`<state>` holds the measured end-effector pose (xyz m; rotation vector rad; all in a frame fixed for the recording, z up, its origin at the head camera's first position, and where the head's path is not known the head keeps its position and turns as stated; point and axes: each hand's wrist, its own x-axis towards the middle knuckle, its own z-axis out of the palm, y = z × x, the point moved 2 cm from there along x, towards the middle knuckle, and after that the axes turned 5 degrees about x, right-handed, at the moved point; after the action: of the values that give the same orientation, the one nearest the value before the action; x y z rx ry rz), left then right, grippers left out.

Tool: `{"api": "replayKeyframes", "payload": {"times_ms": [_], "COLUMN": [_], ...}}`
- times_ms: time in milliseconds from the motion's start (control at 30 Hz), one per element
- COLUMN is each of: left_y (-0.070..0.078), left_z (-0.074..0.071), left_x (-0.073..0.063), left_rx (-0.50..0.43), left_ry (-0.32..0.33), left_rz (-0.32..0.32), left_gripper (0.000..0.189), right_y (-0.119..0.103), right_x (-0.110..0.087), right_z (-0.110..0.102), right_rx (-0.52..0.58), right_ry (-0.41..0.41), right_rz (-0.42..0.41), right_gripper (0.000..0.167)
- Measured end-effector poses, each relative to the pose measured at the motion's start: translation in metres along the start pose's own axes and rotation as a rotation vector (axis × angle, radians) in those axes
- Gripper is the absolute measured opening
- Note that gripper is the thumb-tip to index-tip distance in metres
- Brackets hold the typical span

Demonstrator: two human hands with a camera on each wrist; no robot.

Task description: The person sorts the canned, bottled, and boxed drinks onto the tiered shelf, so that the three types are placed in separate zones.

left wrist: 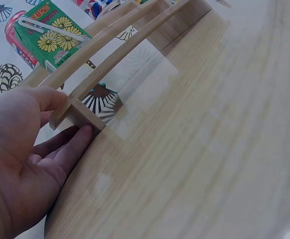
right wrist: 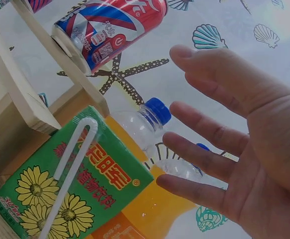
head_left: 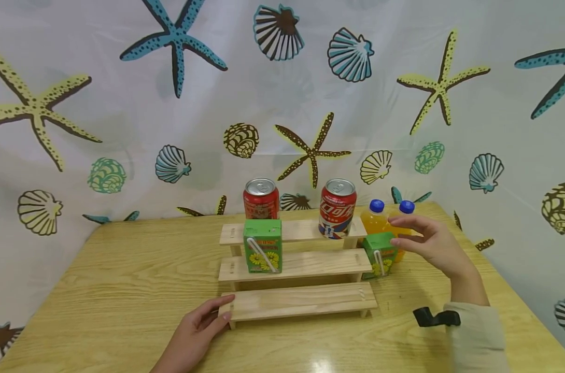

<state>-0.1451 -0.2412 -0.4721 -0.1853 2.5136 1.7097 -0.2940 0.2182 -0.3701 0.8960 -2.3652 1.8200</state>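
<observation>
A three-step wooden display shelf [head_left: 301,303] stands on the table. My left hand [head_left: 196,329] holds the left end of its lowest step, with fingers around the board's end in the left wrist view. A green drink carton [head_left: 263,246] with a white straw is upright on the middle step, at its left. Two red soda cans, the left can [head_left: 261,199] and the right can [head_left: 337,207], occupy the top step. On the table right of the shelf is another green carton [right wrist: 70,184]. Beside and above it, my right hand [head_left: 434,246] is spread and holds nothing.
Two orange drink bottles with blue caps, a left bottle [head_left: 373,220] and a right bottle [right wrist: 170,199], stand behind the right carton. A curtain [head_left: 282,88] with shells and starfish hangs behind the wooden table [head_left: 138,269].
</observation>
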Motion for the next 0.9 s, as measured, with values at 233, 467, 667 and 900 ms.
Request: {"api": "replayKeyframes", "payload": {"times_ms": [233, 467, 667, 900], "left_y": [0.001, 0.001, 0.001, 0.0], "left_z": [0.0, 0.001, 0.001, 0.002], "left_x": [0.0, 0.0, 0.001, 0.0], "left_rx": [-0.003, -0.019, 0.003, -0.005], "left_ry": [0.006, 0.002, 0.004, 0.013], "left_rz": [0.018, 0.004, 0.001, -0.011], "left_gripper": [0.043, 0.042, 0.042, 0.041], "right_y": [0.002, 0.006, 0.01, 0.012], "right_x": [-0.001, -0.003, -0.003, -0.004], "right_z": [-0.002, -0.003, -0.004, -0.003], "right_rx": [-0.025, -0.089, -0.099, -0.063], "right_ry": [-0.006, -0.06, -0.081, -0.096], "right_rz": [0.03, 0.037, 0.056, 0.094], "right_gripper": [0.031, 0.036, 0.037, 0.039]}}
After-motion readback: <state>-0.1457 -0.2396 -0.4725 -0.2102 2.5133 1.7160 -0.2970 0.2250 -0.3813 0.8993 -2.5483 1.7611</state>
